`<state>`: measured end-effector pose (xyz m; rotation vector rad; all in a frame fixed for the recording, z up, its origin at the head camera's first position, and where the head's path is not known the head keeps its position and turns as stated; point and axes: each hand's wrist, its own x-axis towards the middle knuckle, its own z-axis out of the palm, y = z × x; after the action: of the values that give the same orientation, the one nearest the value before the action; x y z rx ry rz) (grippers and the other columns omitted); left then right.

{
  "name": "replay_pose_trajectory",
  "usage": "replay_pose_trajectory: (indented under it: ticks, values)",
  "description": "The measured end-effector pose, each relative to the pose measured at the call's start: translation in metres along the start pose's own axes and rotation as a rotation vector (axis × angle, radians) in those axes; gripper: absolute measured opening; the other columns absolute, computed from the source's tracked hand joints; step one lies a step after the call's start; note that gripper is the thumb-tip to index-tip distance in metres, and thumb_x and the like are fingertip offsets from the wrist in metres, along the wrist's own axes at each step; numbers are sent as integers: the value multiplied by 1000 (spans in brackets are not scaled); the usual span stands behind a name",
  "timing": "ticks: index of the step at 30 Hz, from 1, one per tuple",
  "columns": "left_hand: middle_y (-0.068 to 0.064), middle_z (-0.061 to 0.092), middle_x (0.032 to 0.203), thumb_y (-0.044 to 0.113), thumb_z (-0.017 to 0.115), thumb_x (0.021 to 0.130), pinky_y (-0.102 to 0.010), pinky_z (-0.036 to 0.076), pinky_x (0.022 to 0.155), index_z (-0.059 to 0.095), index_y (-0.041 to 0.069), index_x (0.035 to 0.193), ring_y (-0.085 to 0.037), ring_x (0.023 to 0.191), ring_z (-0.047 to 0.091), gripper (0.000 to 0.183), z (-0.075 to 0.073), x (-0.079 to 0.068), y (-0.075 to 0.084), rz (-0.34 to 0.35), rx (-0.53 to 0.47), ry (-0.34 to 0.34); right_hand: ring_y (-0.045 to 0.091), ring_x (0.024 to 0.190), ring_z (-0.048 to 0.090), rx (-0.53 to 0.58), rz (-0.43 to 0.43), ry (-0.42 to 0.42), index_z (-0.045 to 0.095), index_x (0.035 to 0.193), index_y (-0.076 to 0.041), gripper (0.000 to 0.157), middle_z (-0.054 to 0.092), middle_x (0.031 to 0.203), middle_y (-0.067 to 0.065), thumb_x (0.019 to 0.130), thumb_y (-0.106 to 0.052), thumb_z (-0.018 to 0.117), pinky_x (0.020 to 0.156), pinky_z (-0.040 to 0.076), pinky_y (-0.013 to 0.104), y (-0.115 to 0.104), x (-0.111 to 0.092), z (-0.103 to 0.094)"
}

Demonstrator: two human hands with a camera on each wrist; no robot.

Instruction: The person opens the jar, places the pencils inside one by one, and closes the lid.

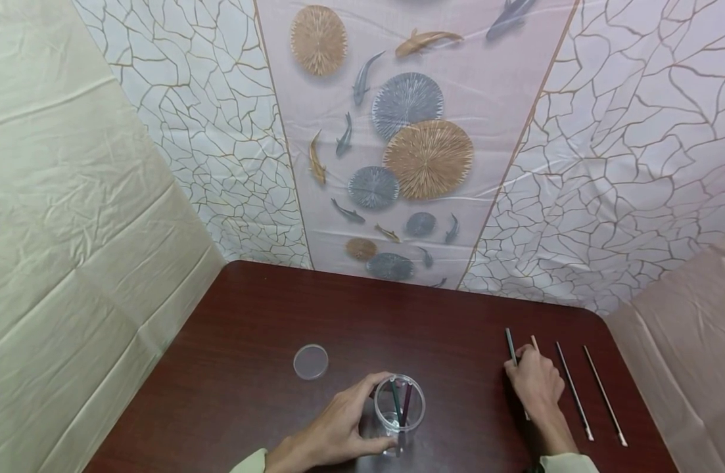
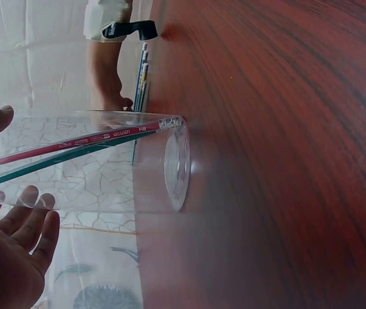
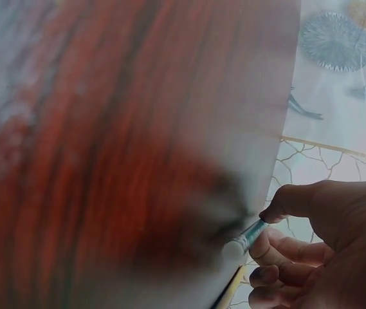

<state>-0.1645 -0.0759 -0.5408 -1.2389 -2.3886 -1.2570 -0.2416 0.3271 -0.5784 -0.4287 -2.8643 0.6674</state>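
In the head view my left hand (image 1: 338, 424) holds a clear cylindrical jar (image 2: 115, 193), thumb on the near side and fingers on the far side. The jar stands upright on the table. Inside it lean a red pencil (image 2: 86, 140) and a green pencil (image 2: 54, 158), eraser ends down. Over at the right, my right hand (image 1: 534, 382) pinches another green pencil (image 1: 509, 341) between thumb and finger; its white eraser end (image 3: 234, 250) shows in the right wrist view. A yellowish pencil (image 1: 534, 341) lies partly hidden under that hand.
Two more pencils, one grey-looking (image 1: 571, 384) and one dark (image 1: 603, 391), lie side by side right of my right hand. A round clear lid (image 1: 311, 362) lies left of the jar. Patterned cloth (image 1: 350, 144) hangs behind the dark red table (image 1: 267, 309).
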Motion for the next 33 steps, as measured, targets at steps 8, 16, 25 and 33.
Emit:
replay_pose_trajectory:
  ticks: [8,16,25,33]
  values:
    - [5,62,140,26,95,80,-34,56,101,36,18,159,-12,122,64,99,1,1,-2,20,-5,1,40,63,64,7,-22,41,68,111,5,29,70,83,25,90,-15,74,50,46,53,-4,-1,-3]
    - [4,62,140,25,96,79,-35,56,101,37,17,159,-12,122,64,99,2,1,-2,26,-13,4,38,66,65,40,-57,75,68,112,2,30,69,82,14,89,-16,76,49,44,47,-20,-3,-13]
    - [4,62,141,26,95,80,-42,58,99,36,18,159,-14,123,64,99,2,1,-2,19,-14,2,31,66,63,65,-133,144,70,109,-3,26,69,83,6,89,-17,79,50,42,40,-47,-12,-30]
    - [5,60,143,25,95,80,-34,55,103,36,18,160,-13,124,63,99,3,1,-2,19,-20,0,27,65,62,101,-208,219,71,109,-5,26,67,82,1,87,-13,81,51,43,39,-74,-24,-47]
